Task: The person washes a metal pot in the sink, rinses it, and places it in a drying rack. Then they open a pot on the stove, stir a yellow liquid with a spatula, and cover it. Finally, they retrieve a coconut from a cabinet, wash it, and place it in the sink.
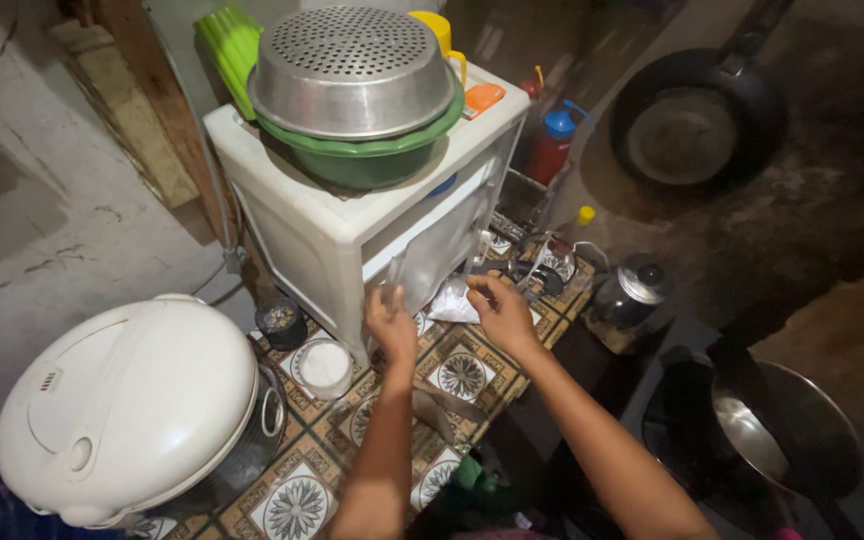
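Note:
My left hand and my right hand reach forward over a patterned countertop. Both hands pinch a clear plastic bag that hangs in front of the open lower shelf of a white plastic cabinet. The left hand grips the bag's lower left corner. The right hand holds its lower right edge, near a small white packet lying on the counter. On top of the cabinet a metal colander sits upside down on a green bowl.
A white rice cooker stands at the near left, with a small white-lidded jar beside it. A kettle and bottles stand to the right of the cabinet. A dark pan hangs on the wall, and a wok sits at the near right.

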